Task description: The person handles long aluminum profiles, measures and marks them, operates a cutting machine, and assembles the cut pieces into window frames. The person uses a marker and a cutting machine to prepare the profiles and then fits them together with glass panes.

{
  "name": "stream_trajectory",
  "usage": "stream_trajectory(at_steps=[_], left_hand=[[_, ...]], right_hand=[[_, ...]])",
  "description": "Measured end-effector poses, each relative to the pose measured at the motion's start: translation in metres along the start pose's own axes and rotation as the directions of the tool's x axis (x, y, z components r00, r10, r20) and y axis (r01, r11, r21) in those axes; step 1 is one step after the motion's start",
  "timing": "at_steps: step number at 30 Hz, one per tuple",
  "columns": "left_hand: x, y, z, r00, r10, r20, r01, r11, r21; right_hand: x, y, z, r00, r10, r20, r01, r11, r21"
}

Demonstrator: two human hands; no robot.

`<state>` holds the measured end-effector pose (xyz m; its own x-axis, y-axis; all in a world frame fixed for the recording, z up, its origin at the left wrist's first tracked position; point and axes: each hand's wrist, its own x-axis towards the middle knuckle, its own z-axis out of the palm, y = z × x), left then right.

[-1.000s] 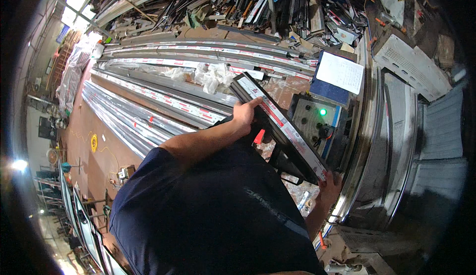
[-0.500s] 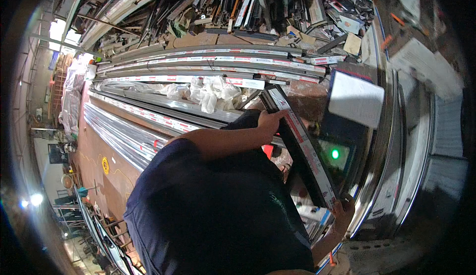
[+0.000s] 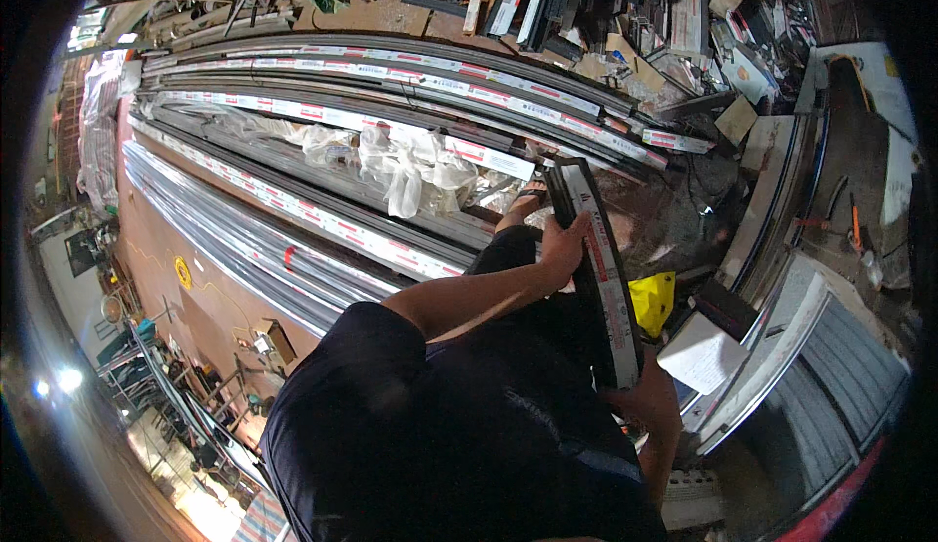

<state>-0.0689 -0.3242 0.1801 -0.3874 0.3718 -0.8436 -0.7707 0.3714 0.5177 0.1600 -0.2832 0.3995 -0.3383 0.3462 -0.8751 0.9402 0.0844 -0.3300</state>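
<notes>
I hold a short dark metal profile (image 3: pixel 598 268) with a white and red label strip along it, slanting from the upper middle down toward my body. My left hand (image 3: pixel 564 245) grips its upper part from the left side. Around its lower end, close to my dark shirt, my right hand (image 3: pixel 640 397) is closed. The far tip of the profile sits over a foot in a sandal (image 3: pixel 528 202) on the floor.
Long labelled metal profiles (image 3: pixel 391 92) lie in rows across the floor, with crumpled clear plastic wrap (image 3: pixel 405 166) on them. A yellow object (image 3: pixel 653 300) and a white sheet (image 3: pixel 702 354) lie at right by a grey machine frame (image 3: pixel 782 219). Scrap clutter fills the top.
My view has swung left and down. The machine panel with the green light has left the picture. The profile stays in both hands and now points more steeply away from me.
</notes>
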Motion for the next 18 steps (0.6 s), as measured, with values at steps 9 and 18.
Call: stream_trajectory(at_steps=[9, 18], left_hand=[[0.031, 0.012, -0.015, 0.885, -0.296, 0.359, 0.102, 0.877, 0.47], [0.089, 0.022, -0.08, 0.994, -0.096, 0.057, 0.093, 0.994, 0.048]], right_hand=[[0.046, -0.027, -0.061, 0.945, 0.228, -0.234, -0.257, 0.961, -0.104], [0.138, 0.013, -0.119, 0.987, 0.053, -0.149, -0.104, 0.927, -0.359]])
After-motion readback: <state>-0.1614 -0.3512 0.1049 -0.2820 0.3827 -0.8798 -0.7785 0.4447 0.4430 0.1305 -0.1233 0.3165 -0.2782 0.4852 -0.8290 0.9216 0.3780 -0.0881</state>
